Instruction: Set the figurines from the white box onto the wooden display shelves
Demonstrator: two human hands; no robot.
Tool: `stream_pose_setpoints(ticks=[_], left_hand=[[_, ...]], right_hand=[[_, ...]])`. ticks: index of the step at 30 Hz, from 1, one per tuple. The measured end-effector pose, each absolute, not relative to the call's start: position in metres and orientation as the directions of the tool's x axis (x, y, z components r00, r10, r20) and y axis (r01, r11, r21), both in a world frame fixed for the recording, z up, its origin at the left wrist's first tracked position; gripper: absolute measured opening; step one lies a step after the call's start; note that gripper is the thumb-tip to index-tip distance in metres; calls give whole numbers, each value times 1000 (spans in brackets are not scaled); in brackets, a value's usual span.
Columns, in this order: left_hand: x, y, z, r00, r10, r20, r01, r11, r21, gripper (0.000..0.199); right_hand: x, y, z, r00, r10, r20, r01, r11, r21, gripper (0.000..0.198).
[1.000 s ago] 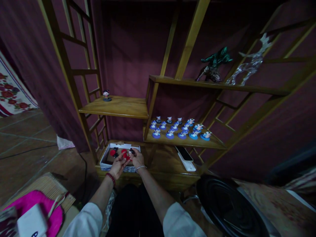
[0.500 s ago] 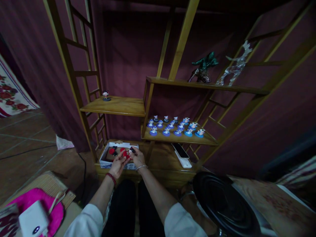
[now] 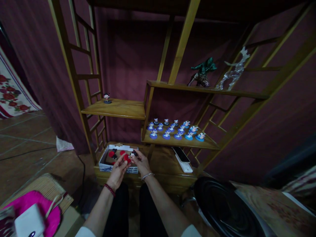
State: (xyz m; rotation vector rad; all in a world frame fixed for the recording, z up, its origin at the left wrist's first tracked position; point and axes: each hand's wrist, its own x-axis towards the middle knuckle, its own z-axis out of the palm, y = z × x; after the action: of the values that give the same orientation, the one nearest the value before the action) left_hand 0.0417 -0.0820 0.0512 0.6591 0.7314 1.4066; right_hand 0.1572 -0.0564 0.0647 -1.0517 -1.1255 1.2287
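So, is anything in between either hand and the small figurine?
Nothing visible: the left hand and the right hand both hold the figurine directly. The box appears beneath them, not in between.

dim | cabinet top (image 3: pixel 158 7) shadowed | edges stretched | fine detail soft

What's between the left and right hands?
A small red, white and black figurine; in the head view, left hand holds its red end, right hand the dark end.
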Motion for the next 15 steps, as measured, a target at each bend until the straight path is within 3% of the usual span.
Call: stream_pose_setpoints(ticks=[15], left_hand=[[47, -105, 89, 16, 1000, 20, -628, -6, 778, 48]], right_hand=[[165, -74, 99, -54, 967, 249, -26, 248, -968, 39]])
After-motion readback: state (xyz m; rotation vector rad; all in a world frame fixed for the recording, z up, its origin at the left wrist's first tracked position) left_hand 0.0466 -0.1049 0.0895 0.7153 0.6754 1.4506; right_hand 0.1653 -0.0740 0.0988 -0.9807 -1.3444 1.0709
